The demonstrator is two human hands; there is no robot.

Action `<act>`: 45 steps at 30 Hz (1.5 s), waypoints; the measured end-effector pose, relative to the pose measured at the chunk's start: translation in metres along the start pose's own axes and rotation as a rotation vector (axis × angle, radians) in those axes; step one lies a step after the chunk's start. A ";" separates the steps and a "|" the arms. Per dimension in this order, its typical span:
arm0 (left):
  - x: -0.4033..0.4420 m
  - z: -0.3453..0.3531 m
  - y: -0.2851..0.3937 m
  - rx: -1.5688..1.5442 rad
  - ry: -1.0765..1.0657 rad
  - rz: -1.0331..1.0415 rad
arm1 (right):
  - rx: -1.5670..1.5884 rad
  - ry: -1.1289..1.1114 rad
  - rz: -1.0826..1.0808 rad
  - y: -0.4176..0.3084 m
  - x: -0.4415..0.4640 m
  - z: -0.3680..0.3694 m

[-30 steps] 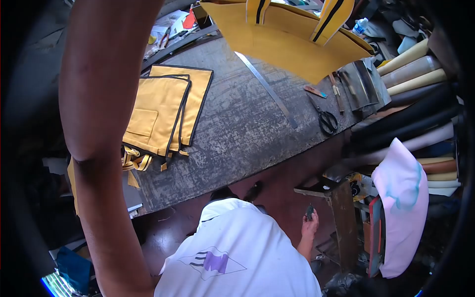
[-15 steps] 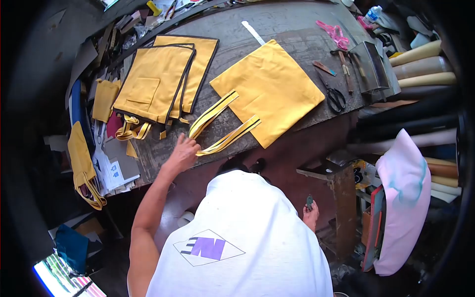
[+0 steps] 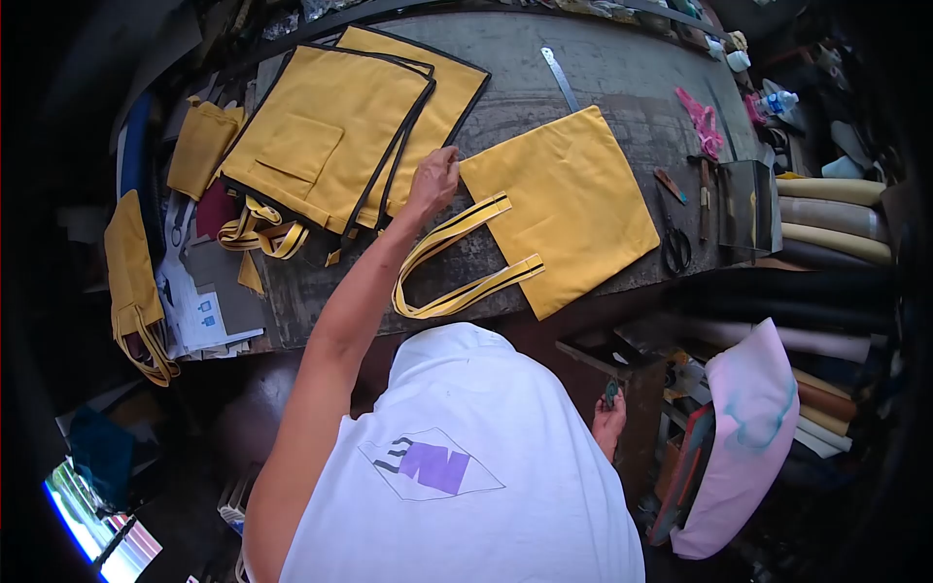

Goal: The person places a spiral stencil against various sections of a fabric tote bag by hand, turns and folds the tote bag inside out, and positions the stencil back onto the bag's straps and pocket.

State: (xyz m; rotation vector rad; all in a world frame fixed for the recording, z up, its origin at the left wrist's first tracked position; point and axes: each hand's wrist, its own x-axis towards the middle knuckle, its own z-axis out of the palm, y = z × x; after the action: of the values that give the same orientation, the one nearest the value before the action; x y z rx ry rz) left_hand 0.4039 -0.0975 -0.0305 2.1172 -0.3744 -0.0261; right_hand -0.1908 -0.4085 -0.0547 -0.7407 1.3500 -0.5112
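Observation:
A yellow tote bag point(image 3: 578, 194) lies flat on the workbench, its two black-striped handles point(image 3: 437, 243) looping toward the near edge. At the bag's upper left corner, my left hand point(image 3: 434, 185) has its fingers bent and pinched at the fabric; the fingertips are partly hidden. My right hand point(image 3: 610, 425) hangs low at the right, below bench height, closed around a small dark green object point(image 3: 610, 394) whose kind I cannot make out. Left of the tote bag lies a stack of yellow fabric pieces with black edging point(image 3: 326, 126), the upper one with a pocket.
A metal ruler point(image 3: 559, 78) sticks out beyond the bag. Black scissors point(image 3: 674, 248), a hammer point(image 3: 705, 199), pink string point(image 3: 702, 121) and a metal box point(image 3: 748, 209) lie to the right. Rolls of material point(image 3: 836, 214) fill the right side. Papers point(image 3: 199, 301) lie at left.
My left hand has moved from the handles' loops up to the tote bag's upper left corner. The handles' loops lie rounder. My right hand still holds the green object; the view has shifted.

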 end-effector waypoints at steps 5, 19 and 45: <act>0.028 0.027 -0.015 -0.411 -0.139 -0.648 | 0.062 -0.072 -0.099 -0.039 -0.039 0.077; 0.048 0.022 -0.001 -0.259 -0.136 -0.580 | -0.096 -0.713 0.041 -0.083 0.003 0.403; 0.011 0.013 0.056 -0.343 0.179 -0.502 | -0.885 -1.047 -0.198 -0.045 -0.025 0.605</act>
State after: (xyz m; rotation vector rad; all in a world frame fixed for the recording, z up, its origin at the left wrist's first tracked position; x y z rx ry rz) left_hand 0.3975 -0.1397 0.0101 1.8054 0.2586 -0.1789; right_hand 0.4033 -0.3120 0.0269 -1.5826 0.4407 0.3776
